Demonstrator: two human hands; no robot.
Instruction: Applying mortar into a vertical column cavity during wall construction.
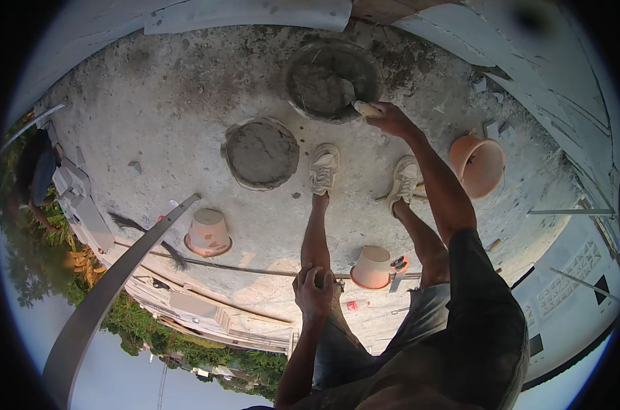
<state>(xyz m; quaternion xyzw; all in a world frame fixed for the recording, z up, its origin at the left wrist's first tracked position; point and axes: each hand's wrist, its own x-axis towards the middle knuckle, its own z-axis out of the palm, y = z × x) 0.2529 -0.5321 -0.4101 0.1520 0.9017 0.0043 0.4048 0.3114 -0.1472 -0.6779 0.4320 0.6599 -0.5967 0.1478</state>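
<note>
My right hand (390, 117) reaches down and grips the pale wooden handle of a trowel (364, 108), whose blade sits in a round basin of wet grey mortar (332, 79). My left hand (314, 285) rests closed on my left knee. My two feet in pale sneakers (323, 168) stand on a rough concrete slab (173, 102), just below the basin. A second round pan filled with grey mortar (261, 152) lies to the left of my feet.
An orange bucket (478, 164) lies on its side at the right. Two upturned orange buckets (208, 232) (373, 267) stand near the slab's edge. A long grey metal strip (112, 280) and a dark brush (146, 232) lie at the left. Trees show beyond the edge.
</note>
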